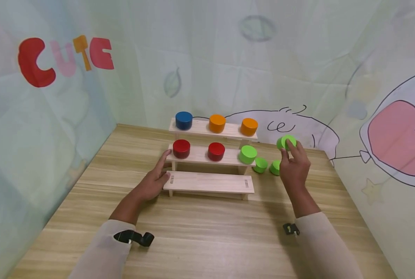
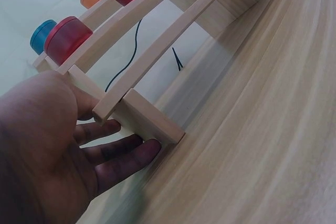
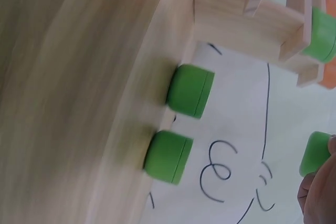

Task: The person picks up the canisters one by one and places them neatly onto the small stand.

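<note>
My right hand (image 1: 294,168) pinches a small green lidded pot (image 1: 286,142), raised to the right of a three-tier wooden stand (image 1: 209,182). In the right wrist view the same hand (image 3: 321,192) and part of the held pot (image 3: 315,154) show at the right edge. Below it, two more green pots (image 1: 261,165) (image 3: 190,91) stand on the table beside the stand. My left hand (image 1: 152,182) touches the stand's left end, its fingers fairly straight along the side panel (image 2: 149,116) in the left wrist view. A third green pot (image 1: 248,154) sits on the middle tier's right end.
Two red pots (image 1: 181,149) share the middle tier. Up on the top tier are a blue pot (image 1: 184,121) and two orange pots (image 1: 217,123). The lowest tier (image 1: 207,181) is bare wood. Printed curtains (image 1: 207,58) enclose the wooden table (image 1: 200,240) behind and at both sides.
</note>
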Tool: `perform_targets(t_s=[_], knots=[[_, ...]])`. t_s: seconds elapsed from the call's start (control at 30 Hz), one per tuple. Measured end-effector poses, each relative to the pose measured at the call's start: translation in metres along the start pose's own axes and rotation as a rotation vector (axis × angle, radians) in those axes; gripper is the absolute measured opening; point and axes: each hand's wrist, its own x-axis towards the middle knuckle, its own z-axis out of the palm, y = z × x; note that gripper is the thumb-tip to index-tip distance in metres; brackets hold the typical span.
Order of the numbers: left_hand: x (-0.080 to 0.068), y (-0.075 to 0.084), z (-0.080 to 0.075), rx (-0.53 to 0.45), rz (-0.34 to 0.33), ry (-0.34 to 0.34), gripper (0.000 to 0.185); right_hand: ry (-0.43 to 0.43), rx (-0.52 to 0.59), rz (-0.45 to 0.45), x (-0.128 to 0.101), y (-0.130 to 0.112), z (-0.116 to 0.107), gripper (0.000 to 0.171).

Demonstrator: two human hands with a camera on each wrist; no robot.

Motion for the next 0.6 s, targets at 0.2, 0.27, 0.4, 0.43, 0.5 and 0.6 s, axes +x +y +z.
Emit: perform_targets(t_s=[0.2,0.27,0.4,0.43,0.5,0.6], knots=[[0.000,-0.001,0.000,-0.004,0.010,0.006,0.077,-0.002,0.051,-0.049,-0.001,-0.014,0.009,0.039],[0.000,-0.001,-0.001,-0.008,0.009,0.004,0.078,-0.001,0.072,-0.066,-0.002,-0.020,0.011,0.039],[0.000,-0.001,0.000,-0.012,0.018,0.004,0.078,0.004,0.099,-0.093,-0.005,-0.031,0.018,0.039],[0.000,-0.002,0.000,-0.012,0.021,0.004,0.078,0.004,0.104,-0.099,-0.006,-0.034,0.020,0.038],[0.001,-0.002,0.000,-0.012,0.022,0.005,0.078,-0.009,0.115,-0.113,-0.008,-0.041,0.023,0.038],[0.002,-0.003,0.000,-0.013,0.013,0.006,0.078,-0.029,0.147,-0.140,-0.012,-0.051,0.028,0.038]])
